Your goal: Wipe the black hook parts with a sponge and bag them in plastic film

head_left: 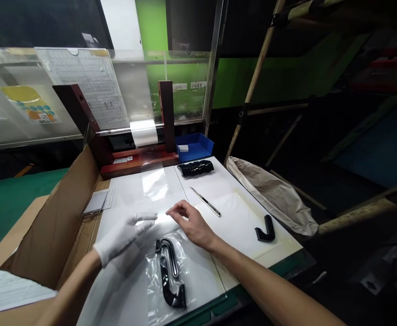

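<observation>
My left hand [125, 233], in a white glove, is over the white work surface with its fingers stretched to the right and nothing visible in them. Facing it, my bare right hand [193, 224] has its fingers bent together in a pinch; anything between the tips is too small to make out. Just below both hands lies a clear plastic bag [152, 290] with two black hooked plastic parts [166, 283] in it. A pen [205, 201] rests beyond my right hand. Farther right is another black hooked part [267, 229], outside the bag.
A roll of clear film [144, 132] hangs on a dark red wooden stand [137, 166] at the back. Beside it are a blue tray [195, 146] and a black bundle [196, 168]. A cardboard box [55, 222] borders the left; a beige sack [269, 192] hangs at the right.
</observation>
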Demonstrator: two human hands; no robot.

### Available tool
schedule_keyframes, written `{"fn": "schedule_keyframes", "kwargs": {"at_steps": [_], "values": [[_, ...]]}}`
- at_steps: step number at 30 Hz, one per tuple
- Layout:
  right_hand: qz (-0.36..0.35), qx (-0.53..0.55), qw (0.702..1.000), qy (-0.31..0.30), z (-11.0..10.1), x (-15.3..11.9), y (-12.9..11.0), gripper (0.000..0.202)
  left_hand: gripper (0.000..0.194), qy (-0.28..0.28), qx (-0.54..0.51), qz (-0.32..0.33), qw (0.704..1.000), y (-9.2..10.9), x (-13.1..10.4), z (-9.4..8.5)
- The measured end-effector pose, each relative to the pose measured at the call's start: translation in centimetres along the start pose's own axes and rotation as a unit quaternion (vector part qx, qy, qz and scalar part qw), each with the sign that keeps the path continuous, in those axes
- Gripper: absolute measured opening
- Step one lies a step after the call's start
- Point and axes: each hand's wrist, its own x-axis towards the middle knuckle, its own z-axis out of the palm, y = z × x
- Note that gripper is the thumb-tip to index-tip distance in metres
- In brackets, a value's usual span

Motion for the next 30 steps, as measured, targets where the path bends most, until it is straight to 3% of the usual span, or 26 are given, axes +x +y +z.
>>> {"fn": "schedule_keyframes", "kwargs": {"at_steps": [2, 5, 9, 12, 14, 17, 20, 23, 27, 30], "values": [[-0.037, 0.002, 0.999, 0.002, -0.3, -2.0, -0.4, 0.020, 0.039, 0.007, -0.037, -0.002, 0.999, 0.4, -2.2, 1.6], [-0.108, -0.028, 0.994, -0.017, -0.4, -5.1, 0.0, 0.027, 0.036, 0.013, -0.043, 0.093, 0.995, 0.6, -5.5, 4.7], [-0.227, -0.090, 0.967, -0.075, -0.5, -8.6, 1.5, 0.025, 0.044, 0.115, 0.143, 0.255, 0.949, -0.7, -9.4, 8.0], [-0.273, -0.128, 0.950, -0.086, -1.1, -10.5, 2.0, 0.025, 0.035, 0.150, 0.268, 0.315, 0.898, -1.9, -12.1, 8.8], [-0.278, -0.147, 0.947, -0.072, -1.3, -11.0, 1.8, 0.024, 0.021, 0.149, 0.279, 0.333, 0.888, -1.8, -13.4, 8.6], [-0.241, -0.177, 0.954, -0.017, -0.8, -10.1, 1.1, 0.026, 0.015, 0.211, 0.226, 0.300, 0.902, -0.3, -13.4, 8.2], [-0.176, -0.221, 0.959, 0.031, 1.0, -8.0, 1.0, 0.034, 0.024, 0.255, 0.199, 0.212, 0.922, 1.5, -11.0, 9.3], [-0.136, -0.275, 0.952, 0.019, 3.2, -6.6, 1.9, 0.048, 0.049, 0.192, 0.200, 0.095, 0.956, 2.1, -8.0, 12.1], [-0.117, -0.322, 0.939, -0.038, 4.7, -6.6, 3.3, 0.065, 0.060, 0.146, 0.172, 0.044, 0.973, 1.2, -6.8, 15.2], [-0.104, -0.331, 0.935, -0.067, 4.6, -6.8, 3.4, 0.068, 0.065, 0.129, 0.127, 0.020, 0.983, 0.8, -7.2, 15.6]]}}
